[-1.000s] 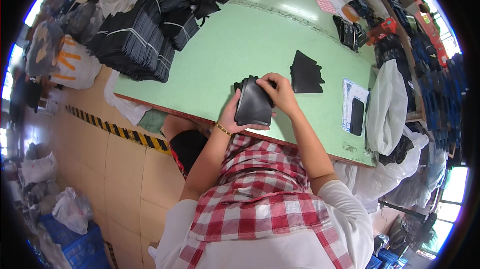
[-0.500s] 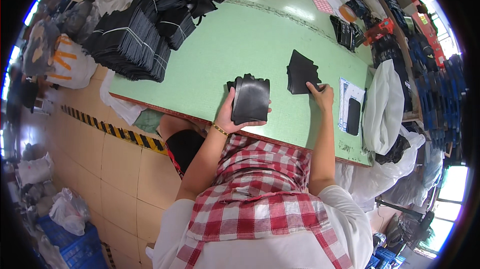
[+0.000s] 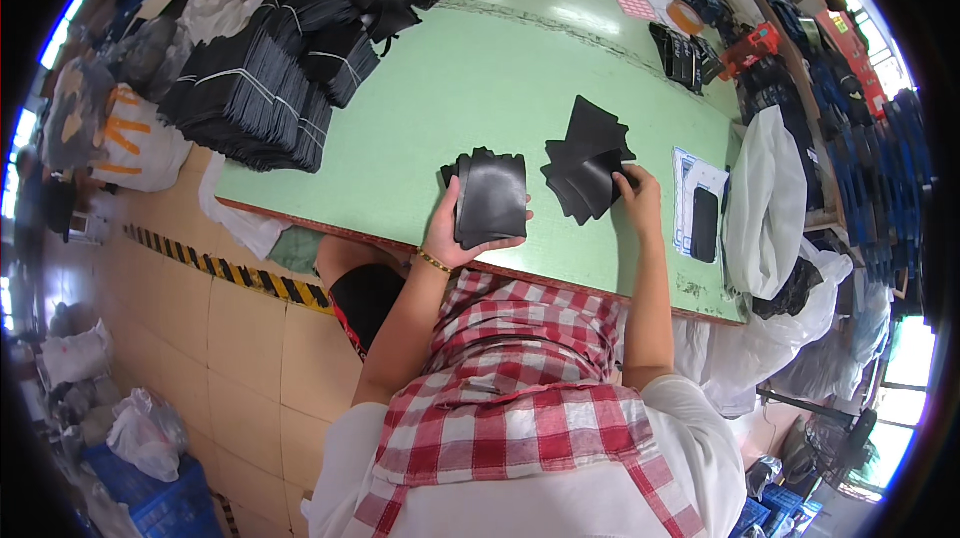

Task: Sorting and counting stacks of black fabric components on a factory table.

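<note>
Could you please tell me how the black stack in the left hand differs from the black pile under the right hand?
The held stack is squared up and neat; the table pile is fanned out with corners pointing different ways. The held stack is gripped from below by the left hand and tilted up off the green table; the table pile lies flat, with the right hand touching its edge. Both are flat, black, roughly square pieces.
</note>
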`<state>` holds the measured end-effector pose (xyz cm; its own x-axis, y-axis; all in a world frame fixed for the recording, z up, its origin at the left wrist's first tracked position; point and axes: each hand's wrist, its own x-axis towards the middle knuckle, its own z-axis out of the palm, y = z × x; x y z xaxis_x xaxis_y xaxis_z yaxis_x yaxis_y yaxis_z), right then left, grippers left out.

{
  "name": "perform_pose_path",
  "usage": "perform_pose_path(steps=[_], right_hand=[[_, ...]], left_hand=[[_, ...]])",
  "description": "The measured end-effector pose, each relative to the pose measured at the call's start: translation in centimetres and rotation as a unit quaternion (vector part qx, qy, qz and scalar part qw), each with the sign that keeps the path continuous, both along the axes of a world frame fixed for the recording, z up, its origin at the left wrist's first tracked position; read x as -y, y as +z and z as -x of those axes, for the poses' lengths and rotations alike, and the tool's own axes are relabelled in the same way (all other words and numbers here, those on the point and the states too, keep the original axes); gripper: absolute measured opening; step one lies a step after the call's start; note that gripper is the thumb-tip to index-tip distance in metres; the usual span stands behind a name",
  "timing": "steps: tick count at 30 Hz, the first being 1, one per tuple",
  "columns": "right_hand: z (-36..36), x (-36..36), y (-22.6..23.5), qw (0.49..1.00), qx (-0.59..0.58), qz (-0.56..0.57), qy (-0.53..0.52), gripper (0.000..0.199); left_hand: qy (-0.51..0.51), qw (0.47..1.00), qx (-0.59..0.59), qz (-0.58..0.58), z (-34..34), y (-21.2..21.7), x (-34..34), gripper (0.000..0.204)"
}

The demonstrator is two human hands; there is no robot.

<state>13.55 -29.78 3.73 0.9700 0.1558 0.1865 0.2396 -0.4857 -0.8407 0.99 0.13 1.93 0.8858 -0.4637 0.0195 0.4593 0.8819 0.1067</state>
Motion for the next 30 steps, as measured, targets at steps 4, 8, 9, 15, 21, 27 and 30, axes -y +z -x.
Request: perform_pose_path(steps=[4,8,9,15,21,27,30], right_hand=[[0.4,-0.4,0.0,0.927,0.29,0.231,-0.049,0.019],[1.9,-2.1,2.5,0.996,0.034,0.072,-0.051,0.021],[2.4,-3.0,3.9,0.996,0.032,0.071,-0.05,0.021],[4.3,-8.1,8.6,0.967,-0.13,-0.097,0.199,0.022],[3.8,-11.6,8.1,0.973,0.106,0.103,0.175,0.04],[1.3,-4.3,2.8,0.943,0.029,0.332,-0.012,0.055],[1.0,-2.6,1.8,0.937,-0.034,0.343,-0.058,0.058]], left_hand=[[0.012,1.0,0.007,-0.009,0.0,0.0,0.0,0.081],[0.023,1.0,-0.006,-0.019,0.1,0.4,0.0,0.077],[0.026,1.0,-0.009,-0.011,0.2,0.5,0.0,0.077],[0.03,0.997,-0.057,-0.035,0.2,0.7,0.1,0.077],[-0.018,0.999,0.028,0.008,0.2,0.5,0.0,0.081],[0.001,1.0,-0.024,-0.012,0.5,0.5,-0.1,0.063],[-0.007,0.999,-0.048,-0.018,0.6,0.5,-0.2,0.056]])
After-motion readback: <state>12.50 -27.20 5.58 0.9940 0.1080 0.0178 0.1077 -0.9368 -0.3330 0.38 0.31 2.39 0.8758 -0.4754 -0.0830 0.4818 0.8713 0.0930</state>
